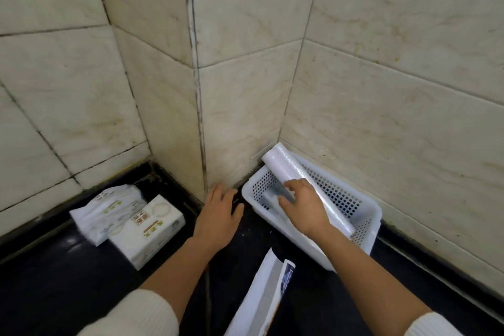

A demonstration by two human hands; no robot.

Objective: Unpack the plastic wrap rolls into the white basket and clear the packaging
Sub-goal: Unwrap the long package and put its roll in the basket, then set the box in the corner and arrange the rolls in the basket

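Right hand (pixel 302 207) is reaching into the white basket (pixel 365 224), fingers spread loosely over 1 plastic wrap roll (pixel 297 172). Cannot tell whether the fingers are closing on the roll or only resting against it; the palm is hiding the contact. The roll is lying slantwise: its far end is sticking up past the fingertips and over the basket's back rim, near the wall corner, and its near end is resting on the front rim, just behind the wrist. Something pale is showing under the fingers on the basket floor, possibly another roll; too blurred to say.

Left hand (pixel 218 215) is hovering open and empty over the dark counter (pixel 54 281), just left of the basket, holding nothing.

Opened packaging (pixel 261 300) is lying on the counter, below the right forearm. 2 tissue packs (pixel 128 221) are sitting well left of the left hand.

Risks, as judged: the roll is bridging 2 rims, so a light nudge could tip it out onto the counter. A forearm sweep could drag the packaging off the edge.
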